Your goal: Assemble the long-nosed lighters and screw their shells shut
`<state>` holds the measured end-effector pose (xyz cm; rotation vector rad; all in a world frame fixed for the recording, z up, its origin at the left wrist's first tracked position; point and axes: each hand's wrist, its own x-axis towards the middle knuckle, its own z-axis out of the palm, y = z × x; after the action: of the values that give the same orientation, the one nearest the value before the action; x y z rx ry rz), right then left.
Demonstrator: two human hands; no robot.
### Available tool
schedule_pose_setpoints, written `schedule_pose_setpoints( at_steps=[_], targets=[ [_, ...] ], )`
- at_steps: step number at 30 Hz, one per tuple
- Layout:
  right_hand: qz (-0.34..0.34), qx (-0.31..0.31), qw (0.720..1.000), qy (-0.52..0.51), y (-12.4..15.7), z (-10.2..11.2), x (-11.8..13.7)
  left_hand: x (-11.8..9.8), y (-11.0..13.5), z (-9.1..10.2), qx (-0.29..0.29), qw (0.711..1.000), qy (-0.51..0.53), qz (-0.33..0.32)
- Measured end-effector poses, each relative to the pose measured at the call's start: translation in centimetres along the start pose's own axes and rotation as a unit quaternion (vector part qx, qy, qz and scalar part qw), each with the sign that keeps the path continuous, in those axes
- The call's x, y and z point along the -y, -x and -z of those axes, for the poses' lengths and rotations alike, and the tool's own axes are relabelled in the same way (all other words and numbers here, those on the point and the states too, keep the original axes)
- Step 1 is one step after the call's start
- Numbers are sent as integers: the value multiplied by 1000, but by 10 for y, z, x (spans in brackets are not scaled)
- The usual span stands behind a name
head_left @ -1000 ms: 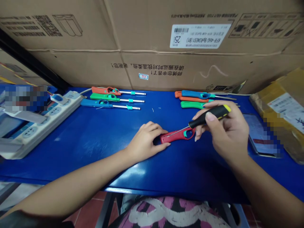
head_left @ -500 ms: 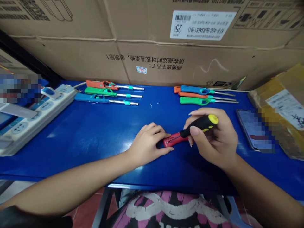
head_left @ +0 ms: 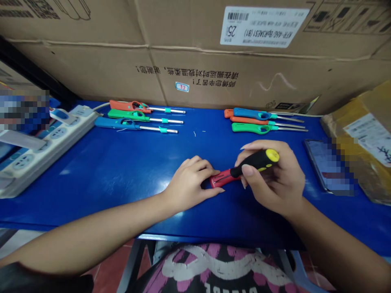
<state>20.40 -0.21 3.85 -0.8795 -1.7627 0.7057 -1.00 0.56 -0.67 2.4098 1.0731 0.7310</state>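
Left hand [head_left: 190,184] still clasps the red lighter [head_left: 220,179]; right hand [head_left: 275,185], gripping the screwdriver [head_left: 255,162], has lowered closer.

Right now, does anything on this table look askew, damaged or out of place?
Nothing damaged. The cardboard box behind stands upside down: its print and label are inverted. Two tiny white scraps lie loose on the blue table between the two tidy rows of lighters.

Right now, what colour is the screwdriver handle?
The screwdriver handle is black with a yellow end; it shows in the head view, in the right hand.
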Motion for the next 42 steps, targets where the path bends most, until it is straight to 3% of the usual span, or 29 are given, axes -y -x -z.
schedule_pose_setpoints(
  at_steps=[9,13,17,25,33,38,42],
  targets=[
    [-32,-1,999,-36,0,-4,2,1,0,0,6,1000,3,-2],
    [-4,2,1000,-29,-3,-2,3,1,0,-1,8,1000,4,1],
    [33,25,999,2,-6,1,2,0,0,-1,6,1000,4,2],
    [-23,136,990,-21,-1,10,3,0,1,0,4,1000,-6,-4],
    [123,-3,992,33,-8,-1,-4,-2,1,-3,10,1000,3,-4],
    [53,21,998,-12,-8,-1,-1,-2,2,-3,10,1000,-4,-9],
    [61,58,995,-52,-8,2,2,-3,1,-2,12,1000,-8,-9]
  ],
)
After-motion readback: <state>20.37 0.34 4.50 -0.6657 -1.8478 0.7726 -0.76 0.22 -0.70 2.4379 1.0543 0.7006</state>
